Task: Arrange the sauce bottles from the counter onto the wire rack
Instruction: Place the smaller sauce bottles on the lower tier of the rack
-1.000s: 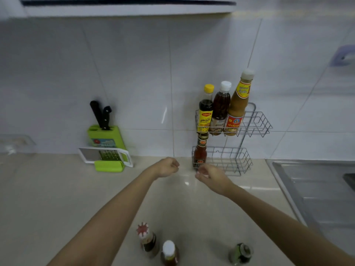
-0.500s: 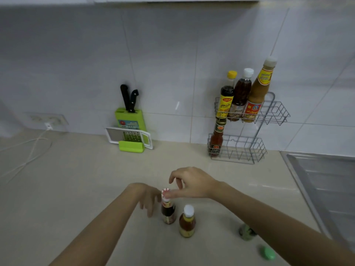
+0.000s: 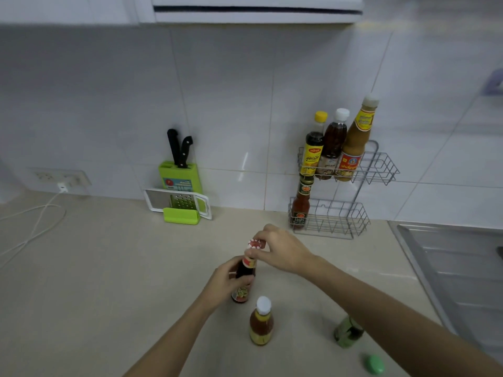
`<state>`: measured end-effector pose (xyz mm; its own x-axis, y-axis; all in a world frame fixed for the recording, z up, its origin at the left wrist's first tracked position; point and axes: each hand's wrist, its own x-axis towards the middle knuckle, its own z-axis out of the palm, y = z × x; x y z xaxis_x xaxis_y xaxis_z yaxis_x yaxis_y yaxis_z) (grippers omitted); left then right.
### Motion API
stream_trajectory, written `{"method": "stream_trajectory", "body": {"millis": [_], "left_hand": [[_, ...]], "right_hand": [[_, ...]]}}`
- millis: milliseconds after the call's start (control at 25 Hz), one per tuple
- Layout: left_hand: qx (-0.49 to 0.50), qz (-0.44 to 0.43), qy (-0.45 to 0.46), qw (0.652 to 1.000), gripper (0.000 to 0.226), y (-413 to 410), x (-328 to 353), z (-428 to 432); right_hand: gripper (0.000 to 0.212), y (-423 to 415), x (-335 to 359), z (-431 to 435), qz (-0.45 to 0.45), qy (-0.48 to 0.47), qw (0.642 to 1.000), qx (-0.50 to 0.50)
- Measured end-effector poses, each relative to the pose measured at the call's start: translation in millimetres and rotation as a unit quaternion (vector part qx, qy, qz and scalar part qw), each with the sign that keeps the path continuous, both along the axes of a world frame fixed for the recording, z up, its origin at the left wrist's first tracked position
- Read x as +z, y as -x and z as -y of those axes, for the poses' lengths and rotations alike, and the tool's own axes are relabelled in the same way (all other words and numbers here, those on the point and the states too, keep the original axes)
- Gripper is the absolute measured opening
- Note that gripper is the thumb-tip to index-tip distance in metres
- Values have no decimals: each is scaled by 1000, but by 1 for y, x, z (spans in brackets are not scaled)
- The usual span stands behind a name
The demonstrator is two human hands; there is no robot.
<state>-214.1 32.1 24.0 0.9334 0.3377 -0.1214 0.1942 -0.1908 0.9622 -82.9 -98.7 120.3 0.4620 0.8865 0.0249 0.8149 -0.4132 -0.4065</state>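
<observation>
A dark sauce bottle with a red-and-white cap stands on the counter in front of me. My left hand wraps its body and my right hand pinches its cap. Closer to me stand an orange sauce bottle with a white cap and a green bottle, partly hidden by my right forearm. The two-tier wire rack stands against the wall. Its upper basket holds three bottles. A red sauce bottle stands at the left end of the lower basket.
A green knife block with a grater leaning on it stands at the back left. A white cable runs from a wall socket. A steel sink lies to the right. A loose green cap lies near the counter's front.
Both hands drew back from the rack to the dark bottle. My left hand has closed around its body and my right hand has gripped its cap.
</observation>
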Motion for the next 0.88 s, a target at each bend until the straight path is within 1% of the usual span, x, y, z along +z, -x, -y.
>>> {"method": "stream_trajectory", "body": {"millis": [200, 280, 400, 480, 600, 760, 880], "left_hand": [[10, 52, 33, 998, 42, -49, 44, 18], [-11, 66, 32, 997, 39, -67, 60, 24], [-52, 70, 27, 996, 39, -90, 77, 31], [-76, 67, 25, 995, 43, -103, 85, 35], [-104, 59, 20, 993, 47, -120, 92, 43], [-141, 41, 17, 989, 51, -135, 96, 51], [-160, 33, 7, 987, 52, -142, 102, 55]], "right_hand": [[41, -43, 47, 2, 51, -60, 996, -49], [37, -65, 68, 9, 48, -66, 996, -31], [34, -98, 100, 31, -9, -41, 998, 43], [35, -114, 112, 46, -13, -32, 997, 68], [37, -132, 120, 61, 12, -22, 996, 88], [37, -149, 130, 72, 75, 36, 990, 115], [34, -152, 133, 79, 104, 56, 986, 119]]}}
